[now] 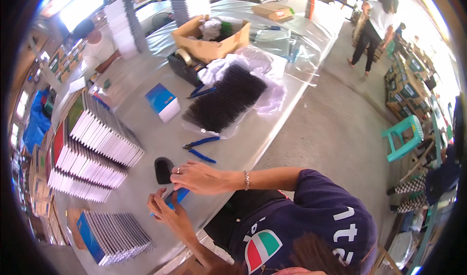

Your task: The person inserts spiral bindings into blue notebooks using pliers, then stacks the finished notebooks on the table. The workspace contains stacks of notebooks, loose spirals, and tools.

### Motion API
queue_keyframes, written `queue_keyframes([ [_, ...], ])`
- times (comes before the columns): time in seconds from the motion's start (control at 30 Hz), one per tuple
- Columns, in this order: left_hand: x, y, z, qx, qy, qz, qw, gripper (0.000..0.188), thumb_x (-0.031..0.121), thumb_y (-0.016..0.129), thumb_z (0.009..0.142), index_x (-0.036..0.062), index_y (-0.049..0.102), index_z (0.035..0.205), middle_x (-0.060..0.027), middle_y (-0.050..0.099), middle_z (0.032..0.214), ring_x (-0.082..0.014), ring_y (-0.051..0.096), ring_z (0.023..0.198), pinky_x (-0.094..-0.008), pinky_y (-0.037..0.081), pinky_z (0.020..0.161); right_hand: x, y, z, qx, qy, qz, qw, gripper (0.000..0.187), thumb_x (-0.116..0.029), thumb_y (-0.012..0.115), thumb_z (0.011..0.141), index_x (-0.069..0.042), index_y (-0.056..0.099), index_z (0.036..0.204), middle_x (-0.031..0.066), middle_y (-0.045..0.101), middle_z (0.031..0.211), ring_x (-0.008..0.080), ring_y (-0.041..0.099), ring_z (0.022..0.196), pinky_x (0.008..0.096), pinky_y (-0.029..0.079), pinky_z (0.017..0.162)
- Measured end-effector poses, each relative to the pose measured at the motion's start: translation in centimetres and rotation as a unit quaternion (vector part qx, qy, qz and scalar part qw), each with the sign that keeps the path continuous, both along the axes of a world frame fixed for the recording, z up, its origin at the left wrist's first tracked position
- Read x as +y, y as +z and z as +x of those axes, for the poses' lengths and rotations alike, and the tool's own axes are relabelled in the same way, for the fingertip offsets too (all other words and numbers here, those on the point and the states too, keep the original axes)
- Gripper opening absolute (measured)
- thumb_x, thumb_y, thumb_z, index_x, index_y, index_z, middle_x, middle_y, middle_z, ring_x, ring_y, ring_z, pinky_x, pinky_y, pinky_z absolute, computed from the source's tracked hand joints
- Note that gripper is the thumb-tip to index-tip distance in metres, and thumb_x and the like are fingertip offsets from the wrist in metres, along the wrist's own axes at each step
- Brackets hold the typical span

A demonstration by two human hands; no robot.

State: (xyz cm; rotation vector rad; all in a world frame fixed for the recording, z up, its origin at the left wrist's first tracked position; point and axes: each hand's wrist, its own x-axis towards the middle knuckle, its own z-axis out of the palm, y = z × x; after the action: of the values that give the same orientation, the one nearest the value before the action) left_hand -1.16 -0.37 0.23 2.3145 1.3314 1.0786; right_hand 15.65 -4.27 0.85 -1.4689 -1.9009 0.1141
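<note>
Near the table edge a blue-covered booklet (181, 195) lies low between my hands, partly hidden by them. My left hand (168, 211) grips it at its left side, thumb on one side and fingers on the other. My right hand (198, 177), wearing a ring, is bent over the booklet's far end with its fingers pinched together; what they hold is hidden. Just beyond the fingertips rests a small black rounded object (164, 170). Farther off lie blue-handled pliers (203, 142), their jaws pointing left.
Stacks of spiral-bound notebooks (104, 139) stand at left, another row (116, 238) nearer me. Black spiral binding wires (226, 97) lie on plastic beside a cardboard box (211, 39). A blue-and-white block of booklets (163, 102) sits mid-table. A person (95, 46) sits across; another (374, 27) walks in the aisle.
</note>
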Motion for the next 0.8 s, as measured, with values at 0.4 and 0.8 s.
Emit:
queue_keyframes([
  [0.4, 0.9, -3.1, -2.0, -0.156, 0.005, -0.049, 0.986, 0.063, 0.022, 0.091, 0.069, 0.0013, 0.05, 0.112, -0.0164, 0.049, 0.107, -0.0351, 0.048, 0.106, -0.0453, 0.04, 0.09, 2.9, 0.1, 2.4, 0.033, 0.173, -0.111, 0.978, 0.034, -0.034, 0.056, 0.099, -0.005, 0.07, 0.091, 0.0164, 0.06, 0.095, 0.0353, 0.059, 0.098, 0.0443, 0.046, 0.084],
  [0.8, 3.3, -2.9, -4.7, -0.157, -0.07, -0.04, 0.984, 0.065, 0.023, 0.094, 0.061, 0.0022, 0.047, 0.101, -0.013, 0.046, 0.099, -0.0327, 0.046, 0.096, -0.0433, 0.042, 0.083, 8.2, -2.8, 1.7, -0.017, 0.115, -0.114, 0.987, 0.067, -0.037, 0.082, 0.078, -0.02, 0.045, 0.131, 0.0228, 0.029, 0.152, 0.0476, 0.028, 0.139, 0.0565, 0.029, 0.112],
])
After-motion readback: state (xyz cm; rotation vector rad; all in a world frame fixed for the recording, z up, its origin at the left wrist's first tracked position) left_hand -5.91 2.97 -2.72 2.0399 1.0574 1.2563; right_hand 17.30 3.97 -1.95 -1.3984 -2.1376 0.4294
